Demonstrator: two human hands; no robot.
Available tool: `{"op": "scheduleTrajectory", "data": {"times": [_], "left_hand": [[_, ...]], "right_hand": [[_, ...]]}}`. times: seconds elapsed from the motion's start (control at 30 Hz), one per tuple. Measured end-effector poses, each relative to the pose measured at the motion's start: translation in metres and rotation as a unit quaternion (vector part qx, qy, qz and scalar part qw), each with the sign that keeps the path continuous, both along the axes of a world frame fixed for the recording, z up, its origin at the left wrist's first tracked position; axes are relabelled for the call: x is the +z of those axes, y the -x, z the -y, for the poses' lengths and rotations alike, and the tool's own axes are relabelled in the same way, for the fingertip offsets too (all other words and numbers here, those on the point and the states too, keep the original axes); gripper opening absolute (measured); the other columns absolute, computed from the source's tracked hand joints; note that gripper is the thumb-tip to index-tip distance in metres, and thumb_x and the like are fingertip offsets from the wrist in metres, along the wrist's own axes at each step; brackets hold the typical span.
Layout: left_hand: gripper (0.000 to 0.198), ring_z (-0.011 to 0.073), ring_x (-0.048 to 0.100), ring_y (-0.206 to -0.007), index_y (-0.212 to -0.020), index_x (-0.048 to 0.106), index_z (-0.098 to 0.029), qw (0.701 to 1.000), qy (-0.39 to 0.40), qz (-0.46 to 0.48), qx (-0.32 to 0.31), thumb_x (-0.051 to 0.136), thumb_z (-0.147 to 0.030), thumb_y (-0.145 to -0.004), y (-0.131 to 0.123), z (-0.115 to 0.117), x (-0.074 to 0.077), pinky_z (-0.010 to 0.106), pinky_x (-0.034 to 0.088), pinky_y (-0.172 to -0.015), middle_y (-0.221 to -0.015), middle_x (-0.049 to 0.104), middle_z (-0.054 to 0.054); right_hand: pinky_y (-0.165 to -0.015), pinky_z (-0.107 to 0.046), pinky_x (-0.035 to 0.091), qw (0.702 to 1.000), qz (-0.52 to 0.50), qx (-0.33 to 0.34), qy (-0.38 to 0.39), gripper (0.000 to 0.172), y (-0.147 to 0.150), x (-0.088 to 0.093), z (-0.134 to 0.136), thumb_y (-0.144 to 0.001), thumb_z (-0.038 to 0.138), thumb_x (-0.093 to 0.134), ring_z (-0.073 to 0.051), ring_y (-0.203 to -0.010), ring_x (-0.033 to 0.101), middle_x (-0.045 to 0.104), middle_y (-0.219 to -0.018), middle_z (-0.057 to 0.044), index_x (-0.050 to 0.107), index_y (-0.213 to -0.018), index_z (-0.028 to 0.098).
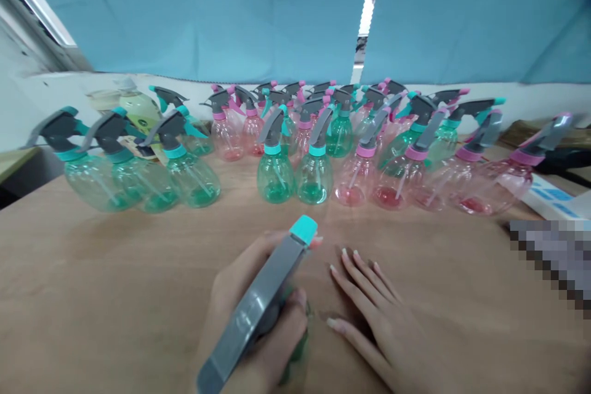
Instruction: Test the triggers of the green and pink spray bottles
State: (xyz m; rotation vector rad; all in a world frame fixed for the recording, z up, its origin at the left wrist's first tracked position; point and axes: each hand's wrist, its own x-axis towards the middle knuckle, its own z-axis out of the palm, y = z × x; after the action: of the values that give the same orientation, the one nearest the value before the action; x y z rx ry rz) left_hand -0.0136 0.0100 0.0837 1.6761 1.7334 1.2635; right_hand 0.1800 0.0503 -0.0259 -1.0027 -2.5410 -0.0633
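One green spray bottle (258, 305) was wrapped by our left hand (281, 345) above the near desk (115, 295); our right hand (383, 320) was spread, holding nothing. Gripping snugly, without squeezing, seemed best.

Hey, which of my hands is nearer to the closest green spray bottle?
Left. The left hand grips the green spray bottle, while the right hand is palm down to the bottle's right, not touching it.

Glare thru curtain gap (369, 6), pic soft w/ stretched edges.
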Motion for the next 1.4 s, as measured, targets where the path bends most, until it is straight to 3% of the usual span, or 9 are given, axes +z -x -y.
{"op": "scheduleTrajectory", "data": {"times": [0.23, 0.47, 0.63, 0.83, 0.93, 1.07, 1.2, 1.27, 1.4], "left_hand": [[0.039, 0.0154, 0.069, -0.09, -0.114, 0.06, -0.029, 0.999, -0.029, 0.014, -0.02, 0.055, -0.017, -0.077, 0.002, -0.001, 0.0, 0.027, 0.058, -0.083, -0.112, 0.069, -0.002], [0.037, 0.0126, 0.064, -0.059, -0.111, 0.061, -0.027, 0.998, -0.025, -0.008, -0.058, 0.052, -0.017, -0.077, 0.001, -0.014, 0.007, 0.025, 0.057, -0.058, -0.083, 0.071, -0.002], [0.039, 0.0128, 0.063, -0.066, -0.109, 0.063, -0.026, 0.998, -0.038, -0.019, -0.049, 0.052, -0.015, -0.074, 0.005, -0.028, 0.007, 0.026, 0.056, -0.067, -0.089, 0.069, -0.002], [0.039, 0.0125, 0.06, -0.063, -0.111, 0.062, -0.025, 0.998, -0.042, -0.013, -0.053, 0.051, -0.017, -0.074, 0.003, -0.034, 0.009, 0.025, 0.053, -0.063, -0.086, 0.068, -0.002], [0.039, 0.0128, 0.06, -0.063, -0.11, 0.062, -0.024, 0.998, -0.036, -0.003, -0.056, 0.052, -0.016, -0.073, 0.003, -0.036, 0.008, 0.027, 0.052, -0.063, -0.087, 0.068, -0.001], [0.04, 0.0135, 0.058, -0.06, -0.115, 0.06, -0.024, 0.998, -0.018, -0.009, -0.064, 0.053, -0.017, -0.077, 0.004, -0.04, 0.006, 0.025, 0.048, -0.059, -0.067, 0.061, -0.005], [0.04, 0.0111, 0.055, -0.056, -0.114, 0.059, -0.023, 0.997, -0.02, -0.002, -0.079, 0.052, -0.016, -0.076, 0.004, -0.043, 0.008, 0.025, 0.047, -0.059, -0.079, 0.065, -0.003], [0.039, 0.0109, 0.054, -0.056, -0.113, 0.06, -0.022, 0.996, -0.021, 0.003, -0.084, 0.053, -0.015, -0.075, 0.004, -0.045, 0.009, 0.025, 0.048, -0.059, -0.083, 0.066, -0.002], [0.039, 0.0125, 0.052, -0.052, -0.114, 0.059, -0.023, 0.996, -0.013, -0.004, -0.087, 0.052, -0.017, -0.076, 0.006, -0.053, 0.009, 0.026, 0.045, -0.057, -0.067, 0.06, -0.005]], "right_hand": [[-0.102, -0.052, 0.044, 0.999, -0.016, -0.017, 0.033, 0.056, 0.0, -0.002, 0.002, -0.095, 0.046, 0.043, -0.029, -0.134, 0.038, 0.038, -0.147, -0.009, 0.038, -0.143, 0.02], [-0.1, -0.052, 0.046, 1.0, -0.021, -0.01, 0.01, 0.056, 0.0, -0.002, 0.002, -0.095, 0.046, 0.043, -0.03, -0.133, 0.04, 0.04, -0.146, -0.01, 0.04, -0.142, 0.017], [-0.102, -0.054, 0.044, 0.999, -0.031, -0.013, 0.028, 0.056, 0.001, -0.005, 0.004, -0.095, 0.045, 0.044, -0.03, -0.134, 0.039, 0.039, -0.147, -0.01, 0.038, -0.144, 0.019], [-0.105, -0.054, 0.039, 0.998, -0.025, -0.028, 0.049, 0.054, 0.004, -0.005, 0.004, -0.095, 0.047, 0.043, -0.03, -0.136, 0.036, 0.038, -0.147, -0.009, 0.042, -0.141, 0.019], [-0.108, -0.053, 0.036, 0.996, -0.018, -0.03, 0.08, 0.055, 0.004, 0.0, 0.004, -0.094, 0.047, 0.046, -0.029, -0.137, 0.034, 0.037, -0.148, -0.009, 0.043, -0.141, 0.019], [-0.109, -0.053, 0.034, 0.993, -0.012, -0.036, 0.11, 0.055, 0.005, 0.01, 0.004, -0.092, 0.048, 0.049, -0.03, -0.137, 0.033, 0.038, -0.148, -0.01, 0.047, -0.138, 0.018], [-0.106, -0.055, 0.036, 0.991, 0.011, -0.038, 0.13, 0.058, 0.014, 0.024, -0.003, -0.089, 0.049, 0.054, -0.033, -0.135, 0.036, 0.038, -0.146, -0.016, 0.05, -0.136, 0.015], [-0.106, -0.054, 0.036, 0.99, 0.042, -0.024, 0.136, 0.063, 0.019, 0.029, -0.009, -0.088, 0.05, 0.056, -0.035, -0.134, 0.035, 0.037, -0.146, -0.019, 0.048, -0.137, 0.013], [-0.109, -0.053, 0.032, 0.991, 0.06, 0.023, 0.116, 0.068, 0.022, 0.029, -0.022, -0.09, 0.056, 0.049, -0.036, -0.137, 0.028, 0.032, -0.148, -0.02, 0.043, -0.141, 0.011]]}}
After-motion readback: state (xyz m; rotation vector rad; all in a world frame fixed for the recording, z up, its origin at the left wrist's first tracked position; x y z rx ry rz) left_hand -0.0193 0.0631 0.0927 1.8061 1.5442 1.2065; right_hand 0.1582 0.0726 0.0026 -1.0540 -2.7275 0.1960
